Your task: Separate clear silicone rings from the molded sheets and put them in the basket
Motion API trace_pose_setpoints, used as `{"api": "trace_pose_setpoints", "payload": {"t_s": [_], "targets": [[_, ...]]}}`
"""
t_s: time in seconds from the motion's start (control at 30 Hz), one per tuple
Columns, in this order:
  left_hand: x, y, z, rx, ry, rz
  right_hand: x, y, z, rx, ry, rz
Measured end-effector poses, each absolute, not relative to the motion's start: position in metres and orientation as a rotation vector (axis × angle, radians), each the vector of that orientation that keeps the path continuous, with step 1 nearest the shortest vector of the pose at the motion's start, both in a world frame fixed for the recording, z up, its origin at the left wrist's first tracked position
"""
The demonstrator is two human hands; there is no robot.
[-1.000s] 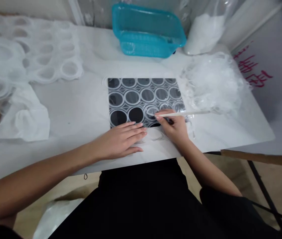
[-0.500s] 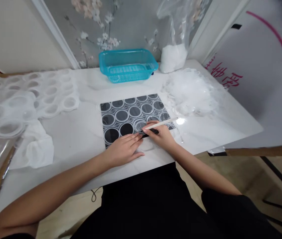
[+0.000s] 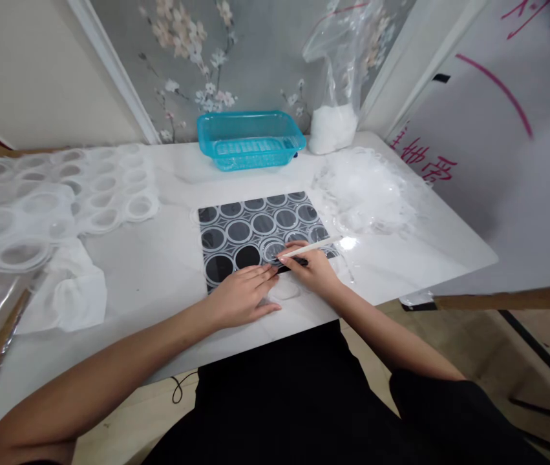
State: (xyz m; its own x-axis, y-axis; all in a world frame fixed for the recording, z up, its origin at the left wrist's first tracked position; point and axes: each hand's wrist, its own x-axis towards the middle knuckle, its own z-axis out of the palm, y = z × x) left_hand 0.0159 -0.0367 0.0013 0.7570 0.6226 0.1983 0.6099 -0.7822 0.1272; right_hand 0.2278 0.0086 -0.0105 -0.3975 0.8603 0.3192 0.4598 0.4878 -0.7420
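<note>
A black sheet [image 3: 255, 229] patterned with white-ringed circles lies flat on the white table [image 3: 168, 258]. My left hand [image 3: 240, 294] rests palm down on the sheet's near edge, fingers together and flat. My right hand [image 3: 311, 271] grips a thin white stick [image 3: 316, 245] like a pen, its tip touching a circle at the sheet's near right. Clear film rings lie on some circles.
A turquoise plastic basket [image 3: 250, 139] stands at the table's back. A clear bag with white contents [image 3: 335, 123] leans beside it. A heap of clear film pieces [image 3: 371, 190] lies right of the sheet. White ring-punched sheets [image 3: 52, 200] and crumpled white cloth [image 3: 74, 290] cover the left.
The camera has tilted up, showing more wall and table. Both hands stay on the sheet's near edge; the stick tip has shifted slightly left.
</note>
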Motion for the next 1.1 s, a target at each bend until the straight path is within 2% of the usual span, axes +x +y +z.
{"api": "trace_pose_setpoints", "payload": {"t_s": [0.2,0.3,0.37,0.53,0.7,0.93,1.1], "targets": [[0.015,-0.038,0.008,2.869,0.97,0.262,0.226,0.022,0.004,-0.975,-2.373,0.174],[0.013,-0.038,0.013,2.857,0.976,0.239,0.245,0.059,0.022,-1.158,-2.013,-0.018],[0.013,-0.036,0.017,2.842,0.984,0.247,0.262,0.074,0.028,-1.213,-1.779,0.023],[0.033,-0.021,0.024,2.851,1.063,0.384,0.282,0.049,0.007,-1.108,-1.989,0.574],[0.063,-0.011,0.015,2.999,0.888,0.333,0.279,0.029,-0.005,-1.093,-1.934,0.789],[0.068,-0.013,0.005,2.999,0.931,0.399,0.283,0.034,-0.011,-1.143,-2.019,0.744],[0.067,-0.012,0.005,2.911,0.903,0.362,0.277,0.024,-0.012,-1.141,-2.183,0.493]]}}
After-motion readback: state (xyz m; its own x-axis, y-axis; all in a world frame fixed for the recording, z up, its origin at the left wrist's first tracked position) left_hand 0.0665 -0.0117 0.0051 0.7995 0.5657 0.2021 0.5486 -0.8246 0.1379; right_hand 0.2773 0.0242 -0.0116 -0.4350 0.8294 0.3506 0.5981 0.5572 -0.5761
